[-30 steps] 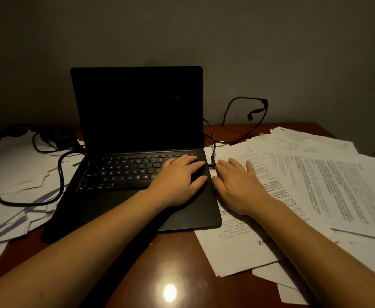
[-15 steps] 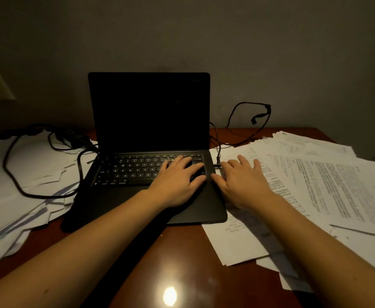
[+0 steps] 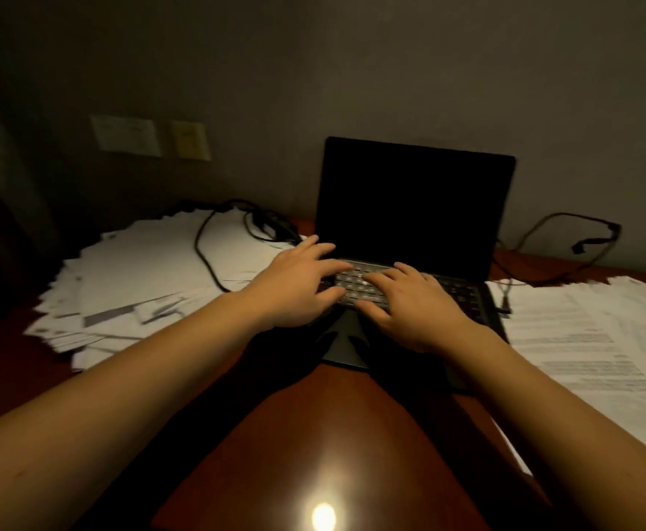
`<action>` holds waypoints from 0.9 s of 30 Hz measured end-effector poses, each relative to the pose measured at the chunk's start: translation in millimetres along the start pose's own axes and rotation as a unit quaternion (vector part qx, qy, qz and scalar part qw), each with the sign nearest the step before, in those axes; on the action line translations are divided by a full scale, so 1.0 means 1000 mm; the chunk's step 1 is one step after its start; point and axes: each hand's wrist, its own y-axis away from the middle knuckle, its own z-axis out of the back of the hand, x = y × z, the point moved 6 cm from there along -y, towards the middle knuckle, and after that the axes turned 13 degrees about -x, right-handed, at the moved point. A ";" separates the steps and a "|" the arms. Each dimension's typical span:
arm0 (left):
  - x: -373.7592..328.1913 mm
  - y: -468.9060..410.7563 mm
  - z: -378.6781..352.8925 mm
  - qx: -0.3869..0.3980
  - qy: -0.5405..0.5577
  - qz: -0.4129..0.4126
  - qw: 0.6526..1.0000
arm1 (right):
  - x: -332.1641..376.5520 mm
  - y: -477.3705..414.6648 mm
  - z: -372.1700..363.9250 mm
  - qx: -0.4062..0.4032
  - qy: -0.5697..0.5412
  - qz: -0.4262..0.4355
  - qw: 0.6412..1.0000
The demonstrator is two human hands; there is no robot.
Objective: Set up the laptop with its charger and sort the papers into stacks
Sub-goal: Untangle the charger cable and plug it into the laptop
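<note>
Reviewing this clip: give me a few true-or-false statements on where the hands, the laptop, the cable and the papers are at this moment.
1. The left hand and right hand both rest on the keyboard of the open laptop. True.
2. The screen shows a lit desktop. False: it is dark.
3. A black cable lies across the paper pile left of the laptop. True.
4. The right hand holds a sheet of paper. False: it lies on the keys and holds nothing.
5. There are no papers to the right of the laptop. False: printed sheets are spread there.
</note>
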 end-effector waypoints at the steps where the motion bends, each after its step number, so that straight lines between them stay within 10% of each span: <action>1: 0.013 0.007 0.012 -0.018 -0.001 0.003 1.000 | 0.018 -0.008 0.000 -0.009 0.003 0.018 1.000; 12: 0.168 0.068 0.042 -0.014 0.015 0.281 0.959 | 0.112 -0.072 -0.029 0.031 -0.138 -0.007 0.990; 19: 0.196 0.055 0.032 -0.017 0.069 0.287 0.955 | 0.127 -0.088 -0.047 0.142 -0.453 -0.083 0.876; 27: 0.214 0.044 0.027 -0.039 0.070 0.287 0.955 | 0.132 -0.124 -0.060 0.028 -0.474 -0.161 0.865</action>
